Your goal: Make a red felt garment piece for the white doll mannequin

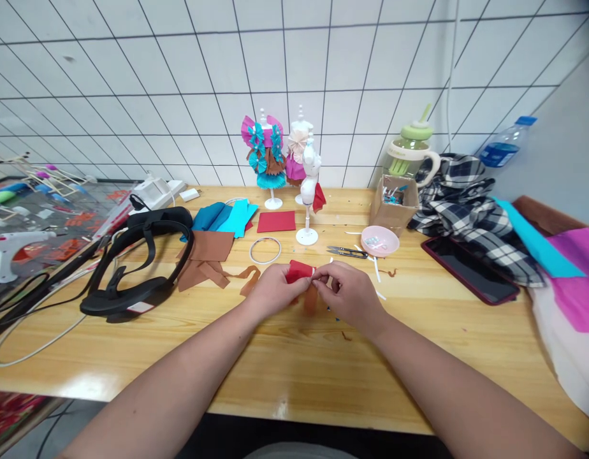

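Observation:
My left hand [274, 290] is closed on a small red piece of crepe paper [298, 271], thumb on top. At the paper's right end, the fingertips of my right hand [352, 294] are pinched together, with a tiny white bit showing there. Below my fingers hangs or lies a brown strip [310, 299], partly hidden. Behind my hands stands a small white dress form [307, 185] with a red scrap on its side. A flat red sheet [276, 221] and a white ring [264, 250] lie nearby. Thread snips [347, 252] rest beyond my right hand.
Two dressed mini forms [268, 153] stand by the wall. Brown paper [211, 247], blue paper [237, 218] and a black headset [141, 268] lie left. Rightward are a pink dish [380, 241], a cardboard box [394, 207], a phone [466, 268] and plaid cloth [471, 210].

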`<state>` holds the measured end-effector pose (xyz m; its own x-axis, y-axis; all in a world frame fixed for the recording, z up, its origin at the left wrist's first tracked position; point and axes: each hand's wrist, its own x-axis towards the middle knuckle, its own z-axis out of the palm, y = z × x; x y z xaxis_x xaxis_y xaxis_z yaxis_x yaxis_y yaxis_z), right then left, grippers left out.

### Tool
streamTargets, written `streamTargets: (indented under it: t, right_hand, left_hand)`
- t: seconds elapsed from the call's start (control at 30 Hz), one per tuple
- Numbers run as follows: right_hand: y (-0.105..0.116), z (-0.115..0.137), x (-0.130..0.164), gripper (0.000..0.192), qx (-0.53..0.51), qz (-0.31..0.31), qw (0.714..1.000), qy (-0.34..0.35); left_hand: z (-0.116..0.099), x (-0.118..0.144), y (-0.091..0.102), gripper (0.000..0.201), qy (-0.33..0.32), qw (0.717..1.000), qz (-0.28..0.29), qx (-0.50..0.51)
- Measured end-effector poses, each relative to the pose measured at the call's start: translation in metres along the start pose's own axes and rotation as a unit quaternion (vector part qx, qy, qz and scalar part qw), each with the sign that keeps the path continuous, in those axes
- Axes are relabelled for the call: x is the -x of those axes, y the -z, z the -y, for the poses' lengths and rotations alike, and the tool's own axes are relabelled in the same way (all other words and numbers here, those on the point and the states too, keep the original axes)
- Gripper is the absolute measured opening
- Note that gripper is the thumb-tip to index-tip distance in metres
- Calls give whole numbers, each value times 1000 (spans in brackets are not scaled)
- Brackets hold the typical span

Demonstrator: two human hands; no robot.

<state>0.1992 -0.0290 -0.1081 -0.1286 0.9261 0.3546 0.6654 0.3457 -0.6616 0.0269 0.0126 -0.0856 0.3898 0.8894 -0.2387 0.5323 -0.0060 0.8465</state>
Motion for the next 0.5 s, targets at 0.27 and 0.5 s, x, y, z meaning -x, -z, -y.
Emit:
streamTargets:
  t: [0.27, 0.5]
  right_hand:
    - [-2, -2, -3, 8, -18, 14, 998, -51]
    - [-6, -4, -5, 7, -161, 67, 972, -158]
  left_hand:
    - [-1, 2, -1, 23, -36, 998, -9, -46]
    - [-2, 3, -3, 21, -47, 998, 6, -48]
